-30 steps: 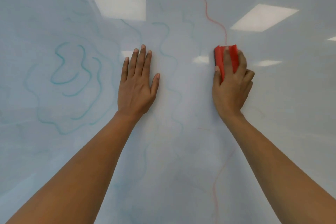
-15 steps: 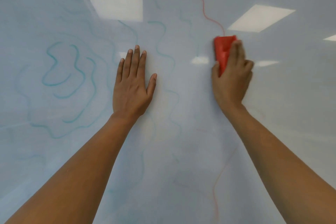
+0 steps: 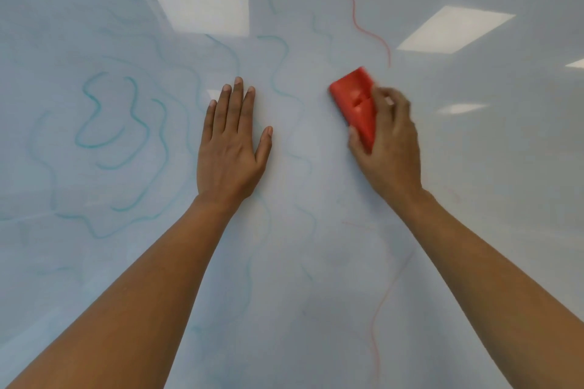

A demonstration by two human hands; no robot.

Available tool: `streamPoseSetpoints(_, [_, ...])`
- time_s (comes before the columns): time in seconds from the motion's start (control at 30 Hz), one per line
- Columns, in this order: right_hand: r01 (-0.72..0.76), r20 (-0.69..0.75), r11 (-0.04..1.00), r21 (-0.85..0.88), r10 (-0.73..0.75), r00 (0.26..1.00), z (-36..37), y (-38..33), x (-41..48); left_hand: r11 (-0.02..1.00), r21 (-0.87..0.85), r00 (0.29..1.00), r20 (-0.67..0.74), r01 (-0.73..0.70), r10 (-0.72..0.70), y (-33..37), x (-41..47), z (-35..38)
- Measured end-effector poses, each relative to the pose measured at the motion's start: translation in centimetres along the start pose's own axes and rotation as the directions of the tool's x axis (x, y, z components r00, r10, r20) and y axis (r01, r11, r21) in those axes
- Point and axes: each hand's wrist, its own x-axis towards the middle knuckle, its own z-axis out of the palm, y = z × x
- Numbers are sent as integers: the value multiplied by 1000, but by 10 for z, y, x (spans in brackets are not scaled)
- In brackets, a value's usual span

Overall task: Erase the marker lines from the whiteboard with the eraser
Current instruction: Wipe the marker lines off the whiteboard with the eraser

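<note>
The whiteboard (image 3: 474, 167) fills the whole view. My right hand (image 3: 390, 148) grips a red eraser (image 3: 355, 101) against the board, tilted with its top end leaning left. A red marker line (image 3: 354, 9) curves down from the top and ends just above and right of the eraser. A fainter red line (image 3: 379, 309) runs lower down near my right forearm. Teal wavy lines (image 3: 94, 123) cover the left part of the board, with paler teal lines (image 3: 278, 69) in the middle. My left hand (image 3: 230, 148) rests flat on the board, fingers straight.
Bright reflections of ceiling light panels (image 3: 202, 3) show on the glossy board at upper left and upper right. Smudged teal traces spread over the left and lower middle of the board.
My right hand has swung the eraser from upright under the red line's end to a tilt down and to the left. The left hand has stayed flat in place.
</note>
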Motion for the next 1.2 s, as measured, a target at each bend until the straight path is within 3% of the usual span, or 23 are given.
streamPoseSetpoints(0.07, [184, 64, 977, -109, -177, 982, -2, 8, -13, 1000, -4, 1000, 1, 0, 0, 0, 0, 0])
streamPoseSetpoints(0.1, [181, 54, 970, -163, -174, 983, -3, 16, -15, 1000, -5, 1000, 2, 0, 0, 0, 0, 0])
streamPoseSetpoints(0.17, [-17, -57, 978, -209, 5, 998, -5, 26, -11, 1000, -4, 1000, 4, 0, 0, 1, 0, 0])
streamPoseSetpoints(0.23, [-303, -187, 938, -168, 271, 944, -3, 24, -2, 1000, -1, 1000, 5, 3, -3, 1, -1, 0])
streamPoseSetpoints(0.3, [-404, -231, 909, -104, 373, 899, 0, 12, 7, 1000, 0, 1000, 1, 3, -3, 1, -1, 0])
streamPoseSetpoints(0.33, [-354, -211, 932, -78, 331, 920, 1, 6, 8, 1000, -1, 1000, 0, 2, -2, 1, -1, 0])
streamPoseSetpoints(0.43, [-16, -80, 999, -50, 12, 997, 0, -2, 3, 1000, 0, 1000, -2, 2, -2, 1, -1, 0])
streamPoseSetpoints(0.5, [19, -79, 999, -32, -22, 997, -2, 5, 2, 1000, 1, 1000, -8, 0, 0, 1, -1, 0])
streamPoseSetpoints(0.63, [-351, -269, 931, 99, 365, 891, -1, 2, 18, 1000, 0, 1000, -12, 2, -2, 1, -1, 0])
streamPoseSetpoints(0.7, [-253, -256, 962, 103, 271, 928, 4, -12, 17, 1000, 1, 1000, -10, 1, -1, 1, 0, 1])
streamPoseSetpoints(0.77, [23, -164, 998, 65, -12, 986, 10, -23, 6, 1000, 4, 1000, -9, 3, -3, 0, -1, 1])
streamPoseSetpoints(0.83, [204, -111, 979, -18, -205, 972, 12, -20, 0, 1000, 0, 1000, -8, 2, -2, 0, -1, 1])
streamPoseSetpoints(0.9, [99, -170, 994, -50, -106, 980, 11, -8, 6, 1000, -6, 1000, -10, 2, -2, 0, -1, 1])
streamPoseSetpoints(0.97, [-209, -258, 978, 1, 202, 945, 9, 1, 17, 1000, -6, 1000, -11, 5, -5, 0, -1, 0])
streamPoseSetpoints(1.03, [-378, -275, 925, -50, 351, 895, 10, 1, 26, 1000, -9, 1000, -14, 2, -2, 0, -2, 1])
streamPoseSetpoints(1.1, [-238, -204, 966, -104, 213, 955, 13, -8, 25, 1000, -13, 1000, -15, 0, 0, 0, -2, 1])
streamPoseSetpoints(1.2, [176, -57, 980, -95, -181, 982, 14, -16, 17, 1000, -17, 1000, -13, 3, -3, 0, -1, 1])
